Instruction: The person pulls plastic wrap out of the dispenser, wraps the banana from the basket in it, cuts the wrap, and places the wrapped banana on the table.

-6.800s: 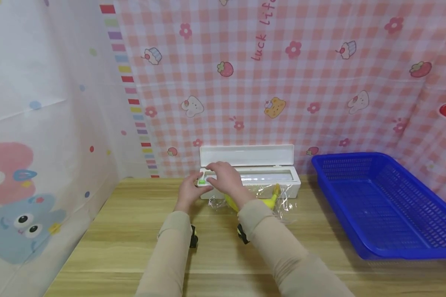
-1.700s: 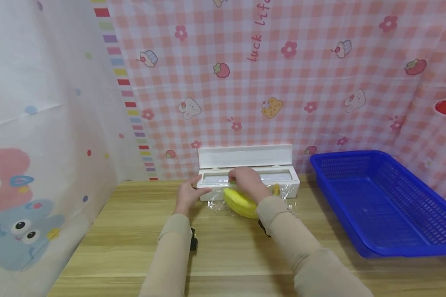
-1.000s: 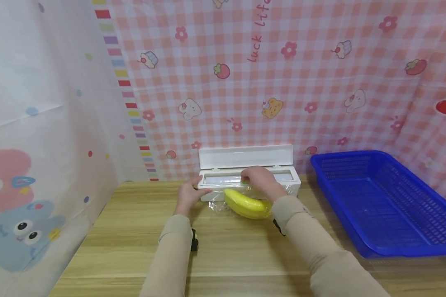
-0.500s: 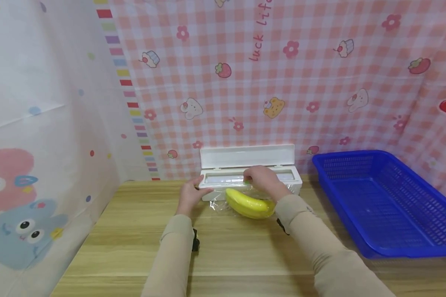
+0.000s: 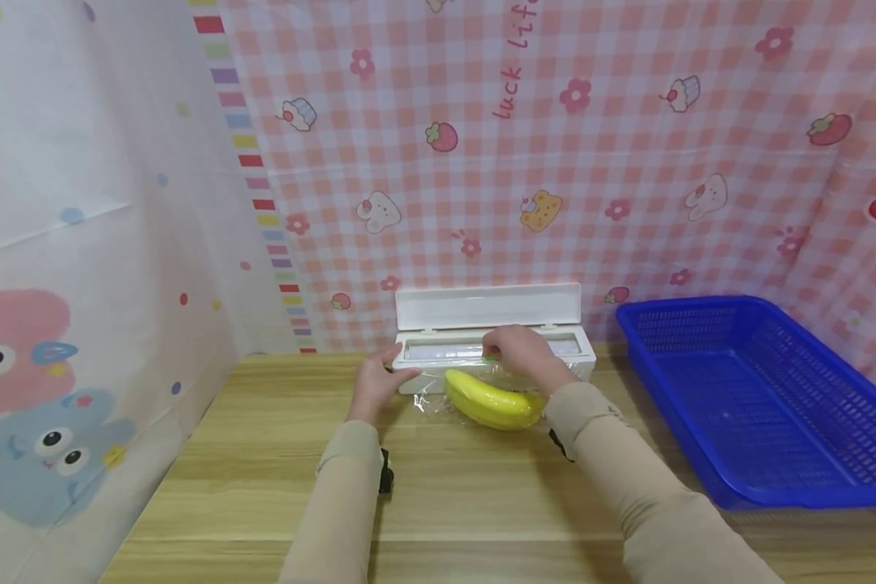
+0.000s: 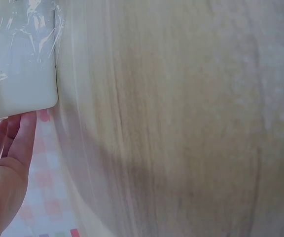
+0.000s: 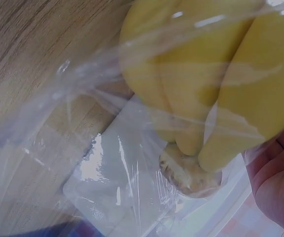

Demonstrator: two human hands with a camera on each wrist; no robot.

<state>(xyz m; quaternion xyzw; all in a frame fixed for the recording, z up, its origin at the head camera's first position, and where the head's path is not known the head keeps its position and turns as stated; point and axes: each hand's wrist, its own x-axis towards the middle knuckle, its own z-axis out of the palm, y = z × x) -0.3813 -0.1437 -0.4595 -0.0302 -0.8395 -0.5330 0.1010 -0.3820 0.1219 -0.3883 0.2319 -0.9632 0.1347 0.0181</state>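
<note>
A white cling film dispenser (image 5: 418, 381) stands at the back of the table, its lid (image 5: 487, 307) raised. My left hand (image 5: 372, 383) grips its left end, thumb at the front; the left wrist view shows fingers (image 6: 22, 140) against the end wall. With curled fingers, my right hand (image 5: 520, 350) pinches a small green slide cutter (image 5: 488, 358) on the front rail, around mid-length; the fingertips are partly hidden. Before the dispenser lies a yellow banana bunch (image 5: 491, 403) under clear film (image 5: 429, 404). In the right wrist view its brown stem (image 7: 189, 173) shows through the film.
A blue plastic basket (image 5: 672, 405) stands at the right of the wooden table (image 5: 438, 503). A pink checked cloth (image 5: 453, 178) hangs right behind the dispenser, and a white printed cloth (image 5: 117, 268) hangs on the left.
My right hand has slid the cutter rightward from the dispenser's left end, mostly before the last second; since then it has barely moved. More of the banana bunch shows. The left hand stays put.
</note>
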